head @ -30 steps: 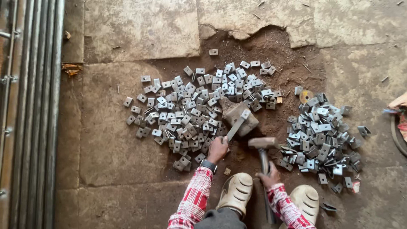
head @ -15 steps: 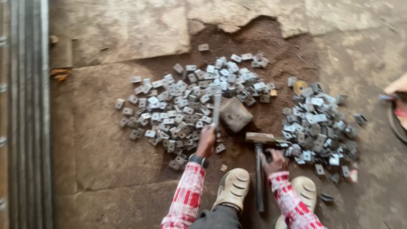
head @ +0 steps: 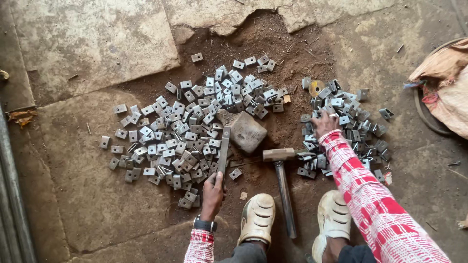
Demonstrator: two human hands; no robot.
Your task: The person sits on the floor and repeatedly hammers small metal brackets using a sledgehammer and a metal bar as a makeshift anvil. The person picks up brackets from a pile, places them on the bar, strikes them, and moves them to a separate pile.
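Observation:
My left hand (head: 213, 192) grips the near end of a flat metal bar (head: 224, 148) that points away from me toward a grey stone block (head: 247, 131) set in the dirt. My right hand (head: 324, 122) reaches out over the right pile of small metal plates (head: 341, 126) and touches them; whether it holds one I cannot tell. A hammer (head: 282, 180) lies on the ground between my two cream shoes (head: 257, 218), its head near the stone. A larger pile of metal plates (head: 195, 126) spreads to the left of the stone.
Cracked concrete slabs (head: 97, 44) surround the dirt patch. A worn sack (head: 446, 83) lies at the right edge. Metal rods (head: 9, 195) run along the left edge. A small round yellowish disc (head: 316, 87) sits at the top of the right pile.
My right hand has let go of the hammer handle and moved out onto the right pile. The hammer now lies on the ground. My left hand still holds the bar.

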